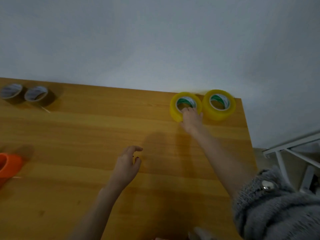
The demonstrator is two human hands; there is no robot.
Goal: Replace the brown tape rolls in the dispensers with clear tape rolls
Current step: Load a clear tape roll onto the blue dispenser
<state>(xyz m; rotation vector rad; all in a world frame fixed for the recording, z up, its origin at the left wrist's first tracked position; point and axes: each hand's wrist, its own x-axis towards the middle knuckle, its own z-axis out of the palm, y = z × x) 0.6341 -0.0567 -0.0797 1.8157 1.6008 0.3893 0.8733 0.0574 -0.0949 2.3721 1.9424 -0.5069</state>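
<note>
Right hand (191, 121) stretched far forward on a straight bare forearm, fingers curled closed in a grip, grey knitted sleeve (270, 201) pushed up near the elbow. Left hand (127, 164) held lower and nearer, palm turned inward, fingers loosely spread and empty, forearm bare.

A single head-worn wide-angle camera looks forward and down from above the near side of the desk (103, 129). It faces the far edge, where the desk meets a plain wall (155, 40) that fills the upper part of the frame. The view sits close, within arm's reach. The desk's right edge shows; its left runs out of frame.
</note>
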